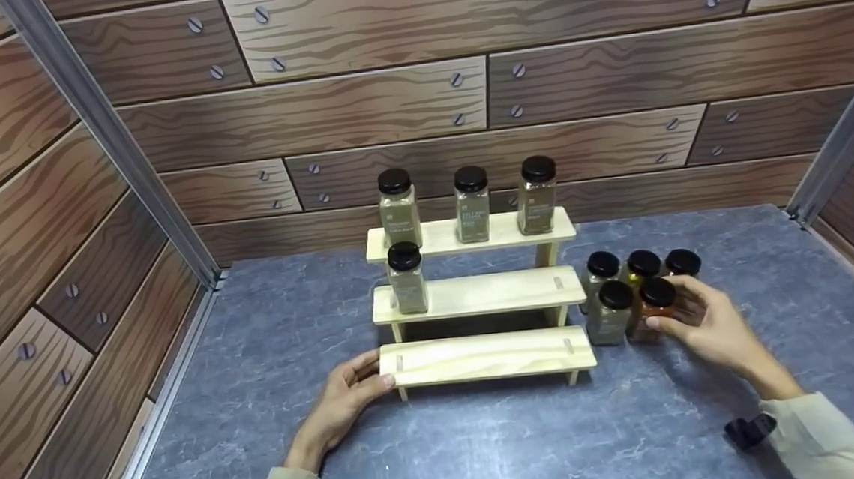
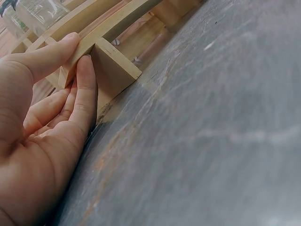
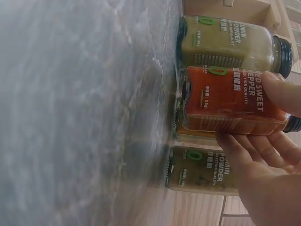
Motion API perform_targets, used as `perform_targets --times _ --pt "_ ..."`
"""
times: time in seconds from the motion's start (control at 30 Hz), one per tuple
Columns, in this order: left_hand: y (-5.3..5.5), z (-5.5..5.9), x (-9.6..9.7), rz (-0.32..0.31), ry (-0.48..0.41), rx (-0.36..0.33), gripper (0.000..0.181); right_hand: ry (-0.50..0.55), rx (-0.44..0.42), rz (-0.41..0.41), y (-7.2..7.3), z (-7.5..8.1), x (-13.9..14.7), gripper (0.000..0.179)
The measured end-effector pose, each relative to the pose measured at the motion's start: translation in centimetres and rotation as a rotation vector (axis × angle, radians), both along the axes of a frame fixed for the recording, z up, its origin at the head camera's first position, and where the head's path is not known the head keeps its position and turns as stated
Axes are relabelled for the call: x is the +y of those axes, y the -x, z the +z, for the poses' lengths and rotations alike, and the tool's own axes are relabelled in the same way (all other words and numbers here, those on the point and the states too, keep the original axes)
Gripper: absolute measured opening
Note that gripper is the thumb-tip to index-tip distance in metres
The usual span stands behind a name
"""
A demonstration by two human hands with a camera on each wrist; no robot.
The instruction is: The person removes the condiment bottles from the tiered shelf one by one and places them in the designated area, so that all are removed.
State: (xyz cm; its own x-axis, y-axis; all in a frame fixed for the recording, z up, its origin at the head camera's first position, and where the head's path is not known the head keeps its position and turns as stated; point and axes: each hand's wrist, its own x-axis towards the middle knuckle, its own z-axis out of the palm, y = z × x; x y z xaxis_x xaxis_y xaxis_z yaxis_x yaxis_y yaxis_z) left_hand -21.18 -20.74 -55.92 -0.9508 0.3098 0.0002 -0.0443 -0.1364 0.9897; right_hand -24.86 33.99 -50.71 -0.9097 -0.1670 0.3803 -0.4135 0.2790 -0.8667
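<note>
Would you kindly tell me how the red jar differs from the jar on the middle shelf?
The red jar holds reddish contents, the shelf jar pale, greyish ones. The right hand grips the red jar; the shelf jar stands untouched on the middle shelf. Both have black lids.

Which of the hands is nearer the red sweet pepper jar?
The right. The right hand grips the red sweet pepper jar, while the left hand is away from it, holding the left end of the lowest wooden shelf.
</note>
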Motion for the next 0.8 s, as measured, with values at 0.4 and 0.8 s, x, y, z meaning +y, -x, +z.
perform_targets --times 0.4,0.8 --pt "0.06 0.0 -0.05 -0.002 0.016 -0.01 0.071 -0.022 0.004 -0.005 0.05 -0.4 -0.07 0.052" --pt "0.03 -0.02 -0.01 0.003 0.004 -0.01 0.072 -0.037 -0.043 0.022 0.05 -0.21 0.1 0.058"
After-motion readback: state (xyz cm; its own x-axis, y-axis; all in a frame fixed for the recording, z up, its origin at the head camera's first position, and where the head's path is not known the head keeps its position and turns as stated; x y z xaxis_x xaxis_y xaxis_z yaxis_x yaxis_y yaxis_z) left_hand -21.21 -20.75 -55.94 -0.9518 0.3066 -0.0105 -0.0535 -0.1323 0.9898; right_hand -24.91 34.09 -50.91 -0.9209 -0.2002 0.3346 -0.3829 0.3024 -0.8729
